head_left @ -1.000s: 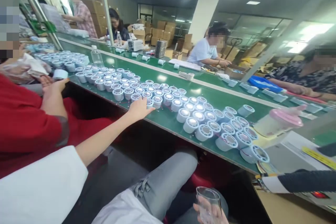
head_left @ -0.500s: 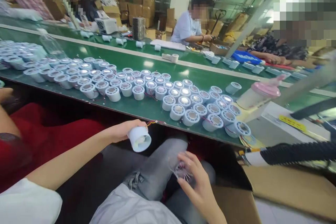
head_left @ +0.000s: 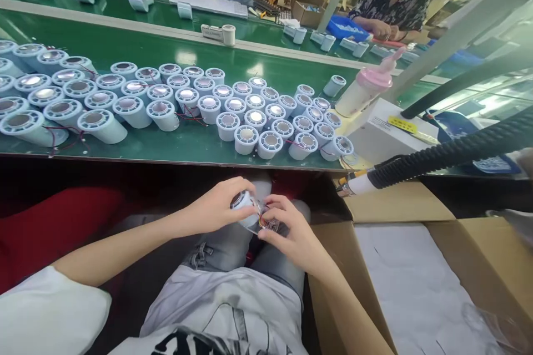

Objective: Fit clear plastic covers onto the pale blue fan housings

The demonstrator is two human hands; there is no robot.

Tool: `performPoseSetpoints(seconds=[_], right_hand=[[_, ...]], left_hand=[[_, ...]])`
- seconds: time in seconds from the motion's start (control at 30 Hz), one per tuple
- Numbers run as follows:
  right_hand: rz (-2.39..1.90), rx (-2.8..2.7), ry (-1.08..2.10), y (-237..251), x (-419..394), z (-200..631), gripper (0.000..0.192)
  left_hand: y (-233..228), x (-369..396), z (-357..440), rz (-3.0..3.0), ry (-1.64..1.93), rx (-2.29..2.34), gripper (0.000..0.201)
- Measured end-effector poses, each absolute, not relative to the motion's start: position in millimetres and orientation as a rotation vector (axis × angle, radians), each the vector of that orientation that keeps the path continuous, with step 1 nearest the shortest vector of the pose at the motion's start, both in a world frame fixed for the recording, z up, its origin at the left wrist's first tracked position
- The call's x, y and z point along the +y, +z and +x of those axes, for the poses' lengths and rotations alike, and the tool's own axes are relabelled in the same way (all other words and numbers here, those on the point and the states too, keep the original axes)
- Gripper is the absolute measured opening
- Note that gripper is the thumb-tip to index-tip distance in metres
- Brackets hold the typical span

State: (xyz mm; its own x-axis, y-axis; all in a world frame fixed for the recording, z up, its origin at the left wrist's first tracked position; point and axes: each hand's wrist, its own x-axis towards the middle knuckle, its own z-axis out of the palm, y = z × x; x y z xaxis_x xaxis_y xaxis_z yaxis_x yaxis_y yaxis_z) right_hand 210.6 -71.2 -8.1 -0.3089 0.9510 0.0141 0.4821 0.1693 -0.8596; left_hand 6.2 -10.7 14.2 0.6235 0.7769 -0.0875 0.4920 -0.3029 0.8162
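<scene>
Left fingers: the left hand (head_left: 216,208) curls round a small white cylindrical housing (head_left: 245,204), fingertips wrapped over its top and side, thumb beneath, low in the middle of the frame.
Right fingers: the right hand (head_left: 291,236) meets it from the right, thumb and forefinger pressed together at the housing's end, pinching where thin red and yellow wires (head_left: 261,220) come out; a clear part (head_left: 275,226) sits under those fingers, too blurred to make out.
Housing: held above the lap, over the grey trousers (head_left: 233,249), both hands touching it, just below the table edge.
Table: the green table (head_left: 183,147) runs across the upper half of the frame.
Row on the table: dozens of matching white housings (head_left: 245,138) stand packed together from the left edge to right of centre, open ends up, some with red wires trailing.
Right of the row: a pink-capped bottle (head_left: 362,91) lies tilted beside a white box (head_left: 387,133).
Hose: a black ribbed hose (head_left: 449,150) reaches in from the right edge, its white tip near the table corner.
Lower right: an open cardboard box (head_left: 416,266), lined with white sheet, just beside the right forearm.
Left: a red garment (head_left: 50,227).
Top of frame: other people's hands at work on the far side, well apart.
</scene>
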Motion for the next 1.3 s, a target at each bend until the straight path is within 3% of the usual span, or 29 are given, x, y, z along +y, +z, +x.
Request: performPoseSetpoints(seconds=[0.2, 0.37, 0.53, 0.63, 0.73, 0.83, 0.97, 1.3], right_hand=[[-1.357, -1.636, 1.02, -7, -70, 203, 0.019], [-1.342, -1.338, 1.225, -6, -66, 209, 0.024], [-1.208, -1.053, 1.464, -7, -63, 215, 0.029], [-1.143, -1.332, 1.366, -4, -66, 216, 0.022], [-1.168, -1.732, 1.005, -4, -72, 218, 0.038], [-1.183, -1.817, 0.859, -6, -78, 220, 0.033], [-1.177, -1.721, 0.986, -5, -82, 222, 0.034], [-1.149, -1.486, 1.321, 1, -83, 224, 0.038]], left_hand=[[-11, -9, 1, 1.866, 0.556, 0.924, 0.063], [-18, -7, -6, 1.953, 0.508, 0.797, 0.067], [-12, -12, -3, 1.622, 0.44, 0.672, 0.068], [-9, -16, 0, 1.426, 0.473, 0.674, 0.064], [-8, -20, 0, 1.329, 0.512, 0.713, 0.062], [-6, -22, -2, 1.379, 0.486, 0.705, 0.064], [0, -22, -5, 1.547, 0.481, 0.662, 0.073], [4, -21, -6, 1.756, 0.526, 0.563, 0.074]])
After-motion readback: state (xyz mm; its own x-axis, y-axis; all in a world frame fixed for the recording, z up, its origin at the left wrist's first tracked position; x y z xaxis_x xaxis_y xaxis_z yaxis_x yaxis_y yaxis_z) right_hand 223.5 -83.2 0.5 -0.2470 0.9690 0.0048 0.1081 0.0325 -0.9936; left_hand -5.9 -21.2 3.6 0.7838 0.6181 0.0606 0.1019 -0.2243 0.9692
